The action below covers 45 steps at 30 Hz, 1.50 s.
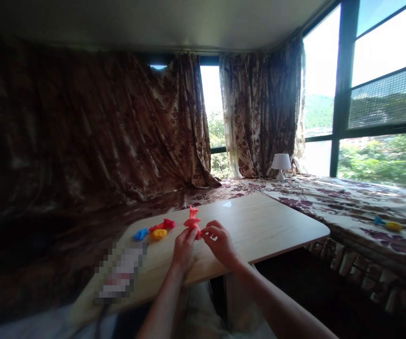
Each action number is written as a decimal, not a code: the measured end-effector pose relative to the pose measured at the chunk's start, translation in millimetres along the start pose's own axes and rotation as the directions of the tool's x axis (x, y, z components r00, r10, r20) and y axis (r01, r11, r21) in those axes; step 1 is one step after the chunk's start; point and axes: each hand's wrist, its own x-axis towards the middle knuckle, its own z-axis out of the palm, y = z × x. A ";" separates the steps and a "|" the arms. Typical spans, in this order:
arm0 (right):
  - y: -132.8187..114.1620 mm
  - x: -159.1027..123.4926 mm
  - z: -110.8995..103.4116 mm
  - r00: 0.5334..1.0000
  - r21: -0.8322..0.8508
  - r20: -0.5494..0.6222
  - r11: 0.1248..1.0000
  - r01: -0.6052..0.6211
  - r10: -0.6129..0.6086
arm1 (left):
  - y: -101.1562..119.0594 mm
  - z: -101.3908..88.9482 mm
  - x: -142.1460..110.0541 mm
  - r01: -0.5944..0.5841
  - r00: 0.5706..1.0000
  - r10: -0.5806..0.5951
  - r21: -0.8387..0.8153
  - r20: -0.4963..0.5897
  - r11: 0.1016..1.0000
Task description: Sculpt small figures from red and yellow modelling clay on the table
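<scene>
Above the table, a coral-red piece of thin, crinkled material stands upright with a pinched waist and flared top. Whether it is paper or cloth I cannot tell. My left hand grips it low down, thumb against its front. Thumb and forefinger of my right hand are pinched together at its lower right edge, the other fingers curled. To the left on the tabletop lie a blue crumpled piece, a yellow one and a dark red one, close together.
The pale wooden table has rounded corners. A blurred-out flat object lies on its near left part. A blue-and-yellow piece rests on the flowered cover at right. A white lamp stands near the curtains.
</scene>
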 end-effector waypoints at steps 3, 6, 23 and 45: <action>-0.9 -1.1 -0.8 1.000 -0.036 0.009 0.999 0.010 -0.010 | 2.5 -1.1 -1.0 -0.027 1.000 0.027 0.039 -0.010 0.999; -2.5 -2.1 -1.3 1.000 -0.085 0.006 0.996 0.010 -0.010 | 6.2 -1.2 -2.1 -0.039 0.999 0.041 0.081 -0.021 0.996; 20.8 7.2 -7.6 0.965 0.049 0.146 0.972 -0.229 0.220 | -3.1 6.2 -2.0 -0.134 0.978 0.102 0.179 0.180 0.975; 31.5 1.6 -15.9 0.933 -0.003 0.178 0.948 -0.317 0.313 | -10.2 6.6 -3.8 -0.084 0.991 0.006 0.572 0.137 0.816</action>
